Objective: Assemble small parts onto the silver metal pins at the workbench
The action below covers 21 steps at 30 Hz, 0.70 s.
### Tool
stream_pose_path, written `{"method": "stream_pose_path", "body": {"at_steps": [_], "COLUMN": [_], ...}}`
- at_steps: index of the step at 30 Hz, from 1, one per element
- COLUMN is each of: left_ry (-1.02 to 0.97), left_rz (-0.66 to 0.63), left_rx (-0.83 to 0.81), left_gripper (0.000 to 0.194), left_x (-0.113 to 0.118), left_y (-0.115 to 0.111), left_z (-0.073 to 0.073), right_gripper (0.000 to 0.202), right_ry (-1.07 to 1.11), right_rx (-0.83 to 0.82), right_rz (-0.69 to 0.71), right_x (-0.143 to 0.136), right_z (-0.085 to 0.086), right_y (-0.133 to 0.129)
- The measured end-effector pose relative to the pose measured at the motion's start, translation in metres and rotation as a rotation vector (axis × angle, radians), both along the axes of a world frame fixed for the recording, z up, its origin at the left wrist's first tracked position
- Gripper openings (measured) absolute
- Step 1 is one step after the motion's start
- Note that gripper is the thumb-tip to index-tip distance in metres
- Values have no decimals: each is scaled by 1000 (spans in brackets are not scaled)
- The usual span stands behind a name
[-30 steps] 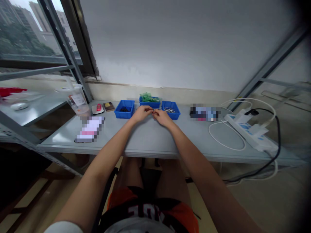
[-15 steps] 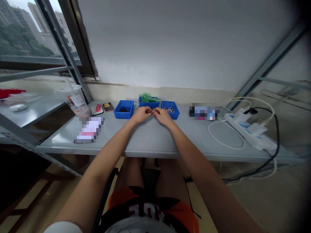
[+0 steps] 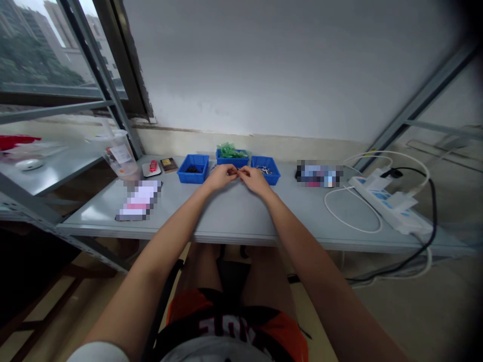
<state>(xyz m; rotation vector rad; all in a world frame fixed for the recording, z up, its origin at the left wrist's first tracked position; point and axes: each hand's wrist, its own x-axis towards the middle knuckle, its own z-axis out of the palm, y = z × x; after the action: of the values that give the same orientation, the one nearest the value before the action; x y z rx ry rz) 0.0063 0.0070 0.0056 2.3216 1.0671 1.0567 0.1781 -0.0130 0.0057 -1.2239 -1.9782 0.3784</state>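
Observation:
My left hand (image 3: 222,177) and my right hand (image 3: 252,178) meet at the fingertips over the grey table. Both are closed in a pinch, and whatever lies between the fingers is too small to make out. Left of them stands a blue bin (image 3: 183,175) with small dark pieces (image 3: 193,170). Behind the hands a second blue bin (image 3: 232,162) is heaped with green plastic pieces (image 3: 227,150). Just beyond my right hand, a third blue bin (image 3: 274,177) contains small shiny metal parts (image 3: 265,170).
On the left are a phone (image 3: 139,201), a lidded plastic cup (image 3: 123,158), a small white dish (image 3: 151,172) with a red item and a dark little box (image 3: 168,165). At the right lie a blurred-out device (image 3: 317,174), a power strip (image 3: 392,203) and looping cables.
The view has shifted very slightly. Both hands stay together in the same place, with only tiny finger movement.

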Motion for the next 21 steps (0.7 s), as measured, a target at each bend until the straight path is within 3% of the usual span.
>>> {"method": "stream_pose_path", "body": {"at_steps": [21], "left_ry": [76], "left_rz": [16], "left_rx": [2], "left_gripper": [16], "left_x": [-2], "left_y": [-1], "left_z": [2], "right_gripper": [18], "right_ry": [107], "right_rx": [29], "right_rz": [-13], "right_x": [-2], "right_z": [3], "right_y": [-2]}}
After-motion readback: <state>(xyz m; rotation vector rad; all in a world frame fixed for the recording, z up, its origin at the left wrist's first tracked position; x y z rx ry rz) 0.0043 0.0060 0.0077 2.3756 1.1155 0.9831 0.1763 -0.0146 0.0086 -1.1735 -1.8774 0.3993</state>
